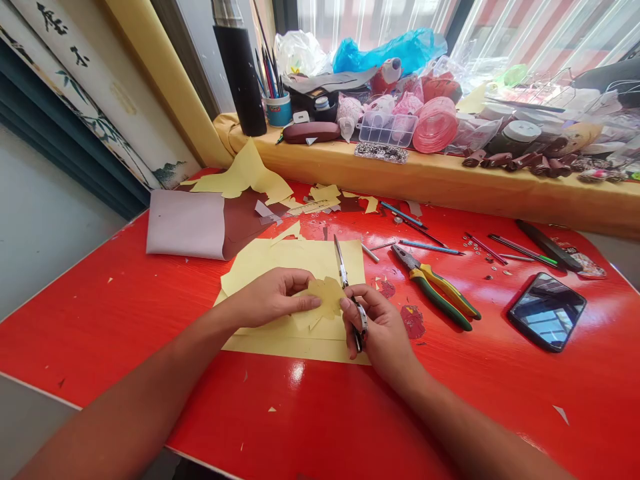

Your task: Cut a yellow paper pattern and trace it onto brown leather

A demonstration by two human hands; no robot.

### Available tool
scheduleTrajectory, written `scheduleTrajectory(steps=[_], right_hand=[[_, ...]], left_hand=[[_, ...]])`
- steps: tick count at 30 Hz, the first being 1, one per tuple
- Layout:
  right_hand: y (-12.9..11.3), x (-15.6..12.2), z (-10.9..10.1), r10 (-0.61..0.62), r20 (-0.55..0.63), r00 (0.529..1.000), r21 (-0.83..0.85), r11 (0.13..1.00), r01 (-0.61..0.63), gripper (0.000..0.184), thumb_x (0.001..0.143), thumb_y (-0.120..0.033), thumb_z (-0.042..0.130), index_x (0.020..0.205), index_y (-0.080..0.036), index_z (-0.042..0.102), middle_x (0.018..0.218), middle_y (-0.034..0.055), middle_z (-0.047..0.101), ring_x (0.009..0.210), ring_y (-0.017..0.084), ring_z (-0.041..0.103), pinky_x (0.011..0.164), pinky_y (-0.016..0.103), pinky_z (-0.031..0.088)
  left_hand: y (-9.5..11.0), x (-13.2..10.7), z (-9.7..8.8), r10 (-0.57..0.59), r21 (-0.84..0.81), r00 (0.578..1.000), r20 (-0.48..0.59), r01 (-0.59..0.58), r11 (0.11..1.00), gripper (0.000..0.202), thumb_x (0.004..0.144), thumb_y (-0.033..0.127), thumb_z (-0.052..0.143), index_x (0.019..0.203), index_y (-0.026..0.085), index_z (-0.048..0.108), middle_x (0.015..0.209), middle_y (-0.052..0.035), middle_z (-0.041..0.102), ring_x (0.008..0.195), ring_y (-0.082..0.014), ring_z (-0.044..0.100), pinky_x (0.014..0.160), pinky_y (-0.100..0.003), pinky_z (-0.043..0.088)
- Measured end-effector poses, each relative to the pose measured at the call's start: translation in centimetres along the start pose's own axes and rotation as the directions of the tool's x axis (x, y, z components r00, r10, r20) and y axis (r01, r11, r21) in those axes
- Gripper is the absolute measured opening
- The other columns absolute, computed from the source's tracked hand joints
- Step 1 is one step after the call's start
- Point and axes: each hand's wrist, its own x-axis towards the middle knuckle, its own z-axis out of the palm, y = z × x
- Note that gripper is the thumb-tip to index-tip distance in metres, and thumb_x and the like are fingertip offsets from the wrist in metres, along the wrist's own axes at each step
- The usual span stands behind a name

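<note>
My left hand (273, 295) pinches a small jagged piece of yellow paper (326, 296) just above a larger yellow sheet (295, 260) lying on the red table (125, 293). My right hand (377, 327) grips the handles of small scissors (345, 277), whose closed blades point away from me, right beside the paper piece. My right thumb touches the piece's edge.
Yellow-handled pliers (440, 287), several pens (425, 247) and a black phone (547, 310) lie to the right. A folded brown and pale sheet (200, 223) and yellow scraps (250, 173) lie to the far left. The yellow sill (450, 180) holds a black flask (240, 67), boxes and bags.
</note>
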Motion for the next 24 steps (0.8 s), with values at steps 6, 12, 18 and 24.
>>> scheduleTrajectory(steps=[6, 12, 18, 24], right_hand=[[-0.1, 0.1, -0.1, 0.016, -0.004, 1.000, 0.002, 1.000, -0.016, 0.036, 0.087, -0.056, 0.079, 0.095, -0.023, 0.065, 0.052, -0.0109, 0.054, 0.033, 0.010, 0.051, 0.037, 0.021, 0.042], [0.1, 0.0, -0.2, 0.016, 0.084, 0.996, -0.025, 1.000, -0.014, 0.043, 0.088, -0.062, 0.078, 0.100, -0.022, 0.070, 0.056, -0.0104, 0.050, 0.035, 0.010, 0.050, 0.035, 0.022, 0.043], [0.7, -0.6, -0.3, 0.004, 0.220, 0.975, -0.049, 0.999, 0.007, 0.056, 0.093, -0.067, 0.073, 0.128, -0.024, 0.069, 0.065, -0.0098, 0.045, 0.041, 0.011, 0.052, 0.040, 0.025, 0.050], [1.1, -1.3, -0.3, 0.001, 0.335, 0.942, -0.094, 0.995, 0.032, 0.063, 0.096, -0.065, 0.071, 0.146, -0.028, 0.060, 0.072, -0.0080, 0.044, 0.049, 0.011, 0.047, 0.045, 0.025, 0.050]], left_hand=[[-0.2, 0.2, -0.8, 0.089, 0.035, 0.981, -0.171, -0.085, 0.996, 0.032, 0.087, 0.050, 0.083, 0.085, 0.019, 0.073, 0.079, -0.0007, 0.067, 0.070, -0.0135, 0.060, 0.063, -0.025, 0.049], [-1.1, 1.6, -2.3, 0.145, -0.103, 0.873, -0.465, -0.216, 0.971, 0.040, 0.085, 0.055, 0.082, 0.094, 0.018, 0.070, 0.071, 0.0011, 0.065, 0.059, -0.0132, 0.062, 0.058, -0.026, 0.050], [-1.7, 2.3, -5.5, 0.141, -0.128, 0.672, -0.727, -0.334, 0.934, 0.050, 0.075, 0.056, 0.089, 0.097, 0.017, 0.066, 0.070, 0.0025, 0.063, 0.054, -0.0111, 0.060, 0.050, -0.024, 0.042], [-1.7, 2.0, -6.0, 0.212, -0.043, 0.618, -0.757, -0.370, 0.928, 0.050, 0.078, 0.059, 0.087, 0.100, 0.017, 0.069, 0.070, 0.0027, 0.063, 0.053, -0.0107, 0.058, 0.051, -0.024, 0.042]])
